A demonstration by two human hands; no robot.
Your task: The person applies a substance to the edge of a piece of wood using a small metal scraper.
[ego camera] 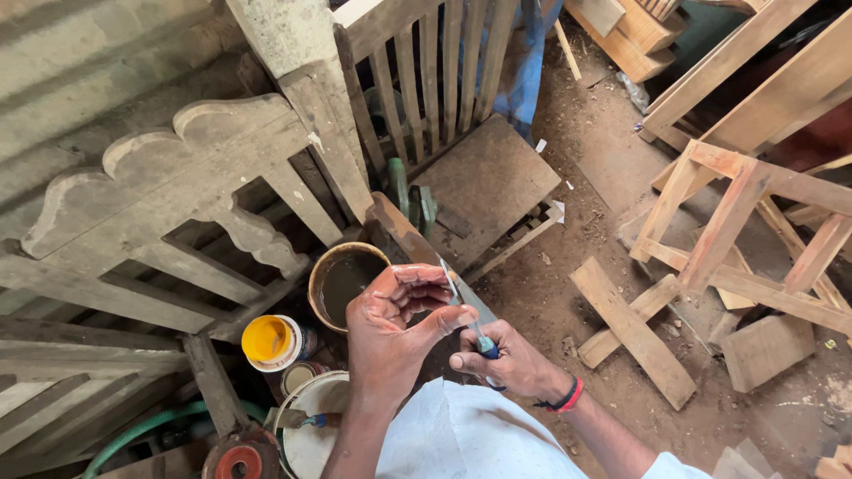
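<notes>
Near centre, above the lap, the right hand [510, 359] is clamped on a blue-handled brush [470, 324], its thin shaft angled up and left. The left hand [395, 324] curls half-closed with its fingertips [435, 288] touching the shaft. Just left stands a tub [342, 279] of dark liquid; nearer left, a yellow-capped can [271, 341].

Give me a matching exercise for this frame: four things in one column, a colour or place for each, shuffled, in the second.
Things:
1. open tin
2. round lid
3. hose
4. tool handle in the right hand

Colour or place:
A. green, curving along the lower left
B. blue, pinched between fingers
C. yellow, left of the left hand
D. holds dark liquid, just above the left hand

Pairs: 1-D, 2-C, 3-A, 4-B
</notes>
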